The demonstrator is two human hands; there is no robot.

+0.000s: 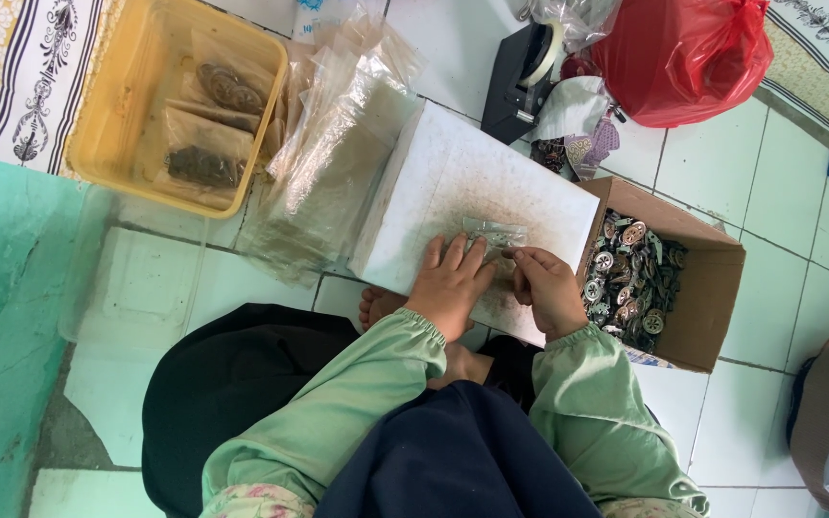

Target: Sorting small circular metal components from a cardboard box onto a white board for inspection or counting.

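A: Far left, yellow plastic tray [122, 144]: two filled clear packets of dark round pieces lie in it. Just right of it, a loose stack of empty clear plastic bags [333, 163].

B: Centre?

A: White slab-like board [453, 182] on the tiled floor. Left hand [448, 283] lies flat, fingers spread, pressing a small clear packet [494, 233]. Right hand [547, 288] is closed, pinching the packet's near edge.

B: Right side?

A: Open brown cardboard box [707, 288] heaped with round metal buttons [630, 278]. Black tape dispenser [520, 82] and red plastic bag [683, 53] farther off.

B: Risks?

A: If the pinch slips, the packet could spill its pieces across the board.
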